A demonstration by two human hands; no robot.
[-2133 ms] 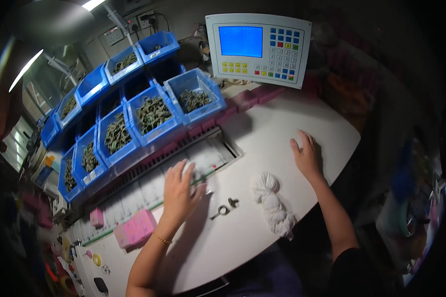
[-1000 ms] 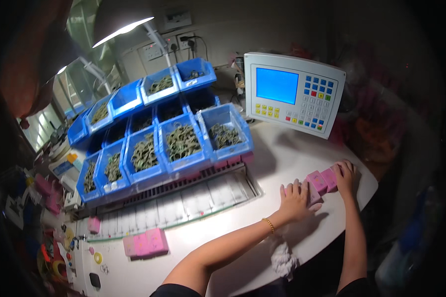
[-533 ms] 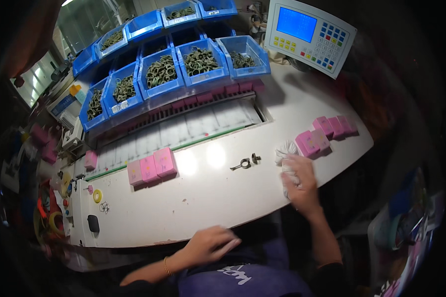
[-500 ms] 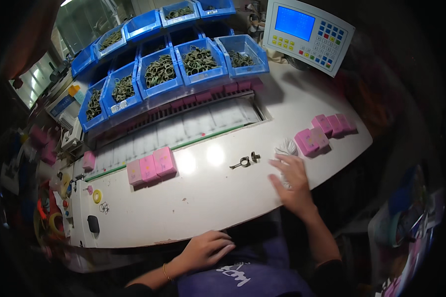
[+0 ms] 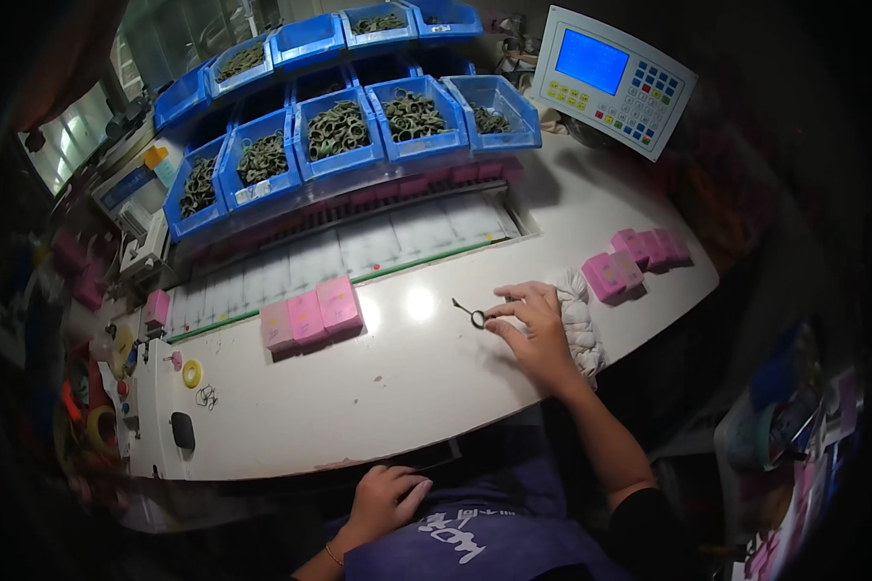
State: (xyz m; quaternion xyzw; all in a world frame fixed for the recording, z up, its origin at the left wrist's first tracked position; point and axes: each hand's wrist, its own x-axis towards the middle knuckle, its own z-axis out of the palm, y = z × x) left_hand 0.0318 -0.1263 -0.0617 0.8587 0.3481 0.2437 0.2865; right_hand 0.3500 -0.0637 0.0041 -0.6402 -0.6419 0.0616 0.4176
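Observation:
My right hand (image 5: 531, 334) pinches a small dark metal ring with a thin stem (image 5: 478, 319) between thumb and fingertips, its stem pointing up to the left. Beside that hand, partly behind it, lies a bundle of white cord or cloth (image 5: 579, 329). The second small metal piece is not visible now; my hand may cover it. My left hand (image 5: 388, 499) rests at the table's front edge against the purple apron (image 5: 494, 528), fingers loosely bent, thumb apart, nothing in it.
Blue bins (image 5: 334, 136) of metal rings stand in tiers at the back. Pink blocks (image 5: 305, 318) sit left of centre, more pink blocks (image 5: 612, 276) at right. A control panel with a blue screen (image 5: 615, 82) stands back right. Yellow tape roll (image 5: 192, 374) lies left.
My right hand has moved left from the white bundle and taken up the stemmed ring, which has turned. My left hand has shifted slightly down. The view has shifted slightly.

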